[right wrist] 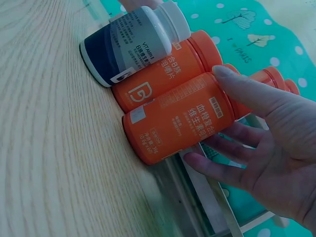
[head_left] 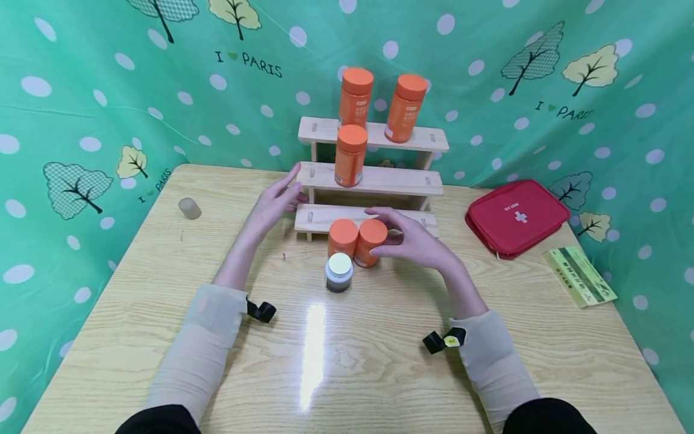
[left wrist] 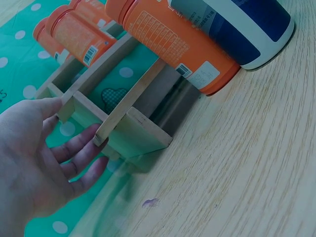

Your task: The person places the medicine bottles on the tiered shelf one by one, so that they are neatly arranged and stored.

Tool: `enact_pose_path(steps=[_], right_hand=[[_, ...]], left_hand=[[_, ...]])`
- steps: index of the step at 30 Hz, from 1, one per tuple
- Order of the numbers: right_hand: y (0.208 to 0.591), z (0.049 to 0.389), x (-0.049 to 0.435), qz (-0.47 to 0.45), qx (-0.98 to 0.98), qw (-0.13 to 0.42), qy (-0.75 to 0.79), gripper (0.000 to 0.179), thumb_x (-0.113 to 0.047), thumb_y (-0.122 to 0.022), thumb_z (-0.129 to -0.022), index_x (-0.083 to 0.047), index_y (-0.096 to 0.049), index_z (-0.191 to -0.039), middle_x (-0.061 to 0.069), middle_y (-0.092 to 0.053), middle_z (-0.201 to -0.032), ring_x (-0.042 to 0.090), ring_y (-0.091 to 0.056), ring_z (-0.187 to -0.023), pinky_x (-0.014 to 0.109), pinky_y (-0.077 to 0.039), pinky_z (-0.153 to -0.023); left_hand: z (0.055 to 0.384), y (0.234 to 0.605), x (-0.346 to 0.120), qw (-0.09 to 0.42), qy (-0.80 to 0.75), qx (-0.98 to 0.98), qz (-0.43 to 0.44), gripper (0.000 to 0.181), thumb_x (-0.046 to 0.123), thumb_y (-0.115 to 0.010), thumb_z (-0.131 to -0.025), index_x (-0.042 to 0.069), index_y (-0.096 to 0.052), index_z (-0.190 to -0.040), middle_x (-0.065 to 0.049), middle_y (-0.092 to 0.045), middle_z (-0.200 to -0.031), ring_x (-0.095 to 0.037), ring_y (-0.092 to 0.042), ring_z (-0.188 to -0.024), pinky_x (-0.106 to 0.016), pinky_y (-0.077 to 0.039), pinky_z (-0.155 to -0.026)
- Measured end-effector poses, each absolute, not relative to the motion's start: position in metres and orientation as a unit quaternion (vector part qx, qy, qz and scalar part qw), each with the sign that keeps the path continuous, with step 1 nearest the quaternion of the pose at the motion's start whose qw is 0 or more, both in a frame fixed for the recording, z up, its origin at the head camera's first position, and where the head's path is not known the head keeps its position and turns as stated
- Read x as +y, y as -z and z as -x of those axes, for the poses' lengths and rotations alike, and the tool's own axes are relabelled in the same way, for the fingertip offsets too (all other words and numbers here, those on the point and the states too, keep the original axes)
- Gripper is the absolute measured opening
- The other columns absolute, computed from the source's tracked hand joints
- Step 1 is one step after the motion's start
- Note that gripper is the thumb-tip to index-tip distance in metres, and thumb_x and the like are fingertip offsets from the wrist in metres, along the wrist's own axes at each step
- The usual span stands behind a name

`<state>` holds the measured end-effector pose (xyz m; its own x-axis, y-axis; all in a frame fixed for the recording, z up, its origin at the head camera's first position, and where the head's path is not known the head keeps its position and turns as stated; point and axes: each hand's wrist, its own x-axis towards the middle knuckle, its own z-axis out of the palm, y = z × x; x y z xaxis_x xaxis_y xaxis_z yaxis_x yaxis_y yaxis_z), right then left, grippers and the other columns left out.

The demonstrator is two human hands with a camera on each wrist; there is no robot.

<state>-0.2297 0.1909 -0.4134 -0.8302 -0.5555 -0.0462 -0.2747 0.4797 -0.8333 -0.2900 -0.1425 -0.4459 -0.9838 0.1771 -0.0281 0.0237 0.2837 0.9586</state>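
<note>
My left hand [head_left: 276, 202] is at the left end of a three-step wooden shelf [head_left: 320, 173], its fingertips right at the step ends in the left wrist view. Its fingers are spread and loosely bent. On the table before the lowest step, two orange bottles, a left one [head_left: 340, 236] and a right one [head_left: 371, 242], stand upright side by side. My right hand [head_left: 409, 238] reaches around the right one, thumb by its cap and loose, spread fingers partly hidden behind it. A white-capped vitamin bottle [right wrist: 131, 43] with a dark blue and white label stands in front of the pair.
One orange bottle [head_left: 350, 155] is on the middle step; two more, a left one [head_left: 355, 99] and a right one [head_left: 404, 108], are on the top step. A red first-aid pouch [head_left: 515, 217] and green packet [head_left: 580, 276] lie right. A small grey-brown cylinder [head_left: 190, 208] lies left.
</note>
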Motion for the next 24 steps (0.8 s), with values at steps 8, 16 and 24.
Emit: enact_pose_path(steps=[8,16,24], right_hand=[[0.416,0.2298,0.1902,0.245,0.845,0.153,0.451,0.072,-0.022,-0.084,-0.088,-0.026,-0.049,-0.151,0.001,-0.057,-0.147,0.025,-0.055,-0.134,0.047,-0.056,-0.108],[0.4163,0.23,0.19,0.248,0.839,0.157,0.459,0.063,-0.022,-0.084,-0.088,-0.023,-0.055,-0.144,0.0,-0.06,-0.141,0.024,-0.056,-0.133,0.046,-0.056,-0.109],[0.4161,0.2302,0.1907,0.251,0.84,0.149,0.456,0.061,-0.024,-0.084,-0.088,-0.021,-0.057,-0.142,0.001,-0.062,-0.139,0.023,-0.056,-0.132,0.049,-0.05,-0.115]], left_hand=[[0.2909,0.4463,-0.142,0.064,-0.593,0.8,-0.063,0.062,0.06,-0.05,-0.103,0.047,-0.028,-0.159,-0.01,-0.037,-0.167,-0.036,-0.062,-0.126,-0.052,-0.053,-0.111],[0.2901,0.4465,-0.1423,0.061,-0.594,0.8,-0.061,0.062,0.06,-0.051,-0.103,0.047,-0.029,-0.159,-0.006,-0.033,-0.169,-0.036,-0.061,-0.127,-0.052,-0.053,-0.111],[0.2898,0.4464,-0.1427,0.061,-0.592,0.801,-0.061,0.061,0.059,-0.05,-0.103,0.047,-0.028,-0.159,-0.002,-0.025,-0.172,-0.037,-0.059,-0.13,-0.053,-0.051,-0.112]])
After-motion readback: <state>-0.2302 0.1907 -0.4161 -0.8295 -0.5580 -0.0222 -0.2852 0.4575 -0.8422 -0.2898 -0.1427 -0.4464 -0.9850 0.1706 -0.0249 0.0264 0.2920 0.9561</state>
